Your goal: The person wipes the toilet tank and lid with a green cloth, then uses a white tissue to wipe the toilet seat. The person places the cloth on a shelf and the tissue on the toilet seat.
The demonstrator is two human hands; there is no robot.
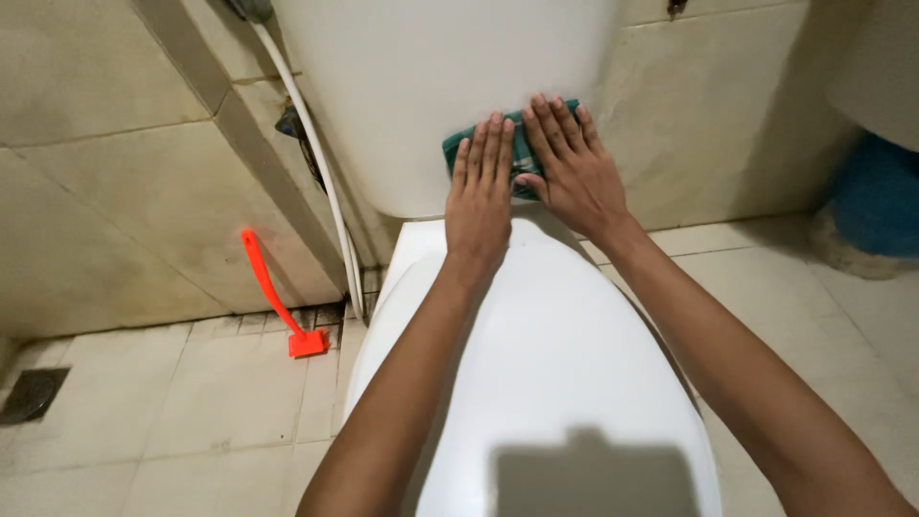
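Where the tiled wall [105, 191] meets the floor at the far left, a dark floor drain [31, 394] sits in the corner of the pale floor tiles [230, 402], and an orange long-handled brush [275, 295] leans with its handle up against the wall and its head resting on the floor. Just beside it to the right, a white flexible hose [321, 172] runs down the wall next to the white toilet tank [431, 96]. Both arms reach forward over the closed white toilet lid [546, 383], which fills the lower centre of the view. The left hand [481, 191] lies flat with fingers straight and together, palm pressed on the left part of a green cloth [458, 148] against the lower front face of the tank; it is not curled around anything. The right hand [572, 168], touching the left at the fingers' side, is likewise spread flat with fingers extended, pressing the right part of the same cloth to the tank, whose green edge shows above the fingertips. The cloth is thus sandwiched between both open palms and the tank front, just above the lid's hinge end. Farther right, the wall tiles continue, and a blue rounded container [879, 196] stands on the floor near the right edge, partly cut off.
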